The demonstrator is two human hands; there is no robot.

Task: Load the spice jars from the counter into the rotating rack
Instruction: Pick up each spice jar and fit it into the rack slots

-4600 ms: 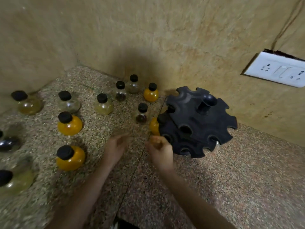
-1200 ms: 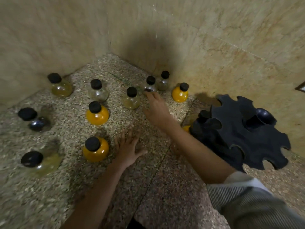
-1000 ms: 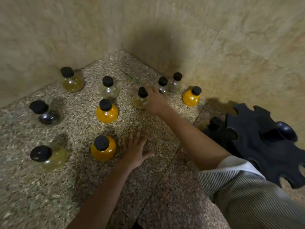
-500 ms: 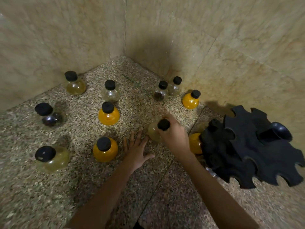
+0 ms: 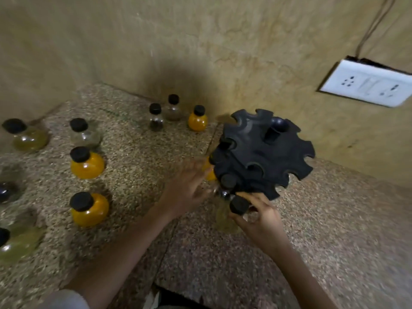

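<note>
Loading is going on at the near edge of the rotating rack [image 5: 263, 150], which is standing on the tabletop [image 5: 138, 152] close to the wall. The right hand [image 5: 262, 221] is gripping a pale yellow jar [image 5: 224, 219], its fingers [image 5: 256, 198] curling round the neck just under the black cap [image 5: 239, 205]. The jar is hanging just beside the lower tier and is not yet sitting in a notch. The left hand [image 5: 185, 190] is reaching towards the same tier from the other side with its fingers spread and holding nothing. Motion blur is hiding whether they are touching the rack. An orange jar [image 5: 209, 172] and a dark-capped jar [image 5: 228, 181] are already sitting in neighbouring slots of that lower tier.

The next move is probably calling for the jar's neck to be lined up with a free notch and slid in sideways, with the left hand likely steadying or turning the rack so that it is not spinning away. Both forearms are angling in from the bottom of the view and converging at the rack's near rim. Many jars are waiting on the tabletop, among them two orange ones [image 5: 87, 165] to the left, so the task is looking far from finished.
</note>
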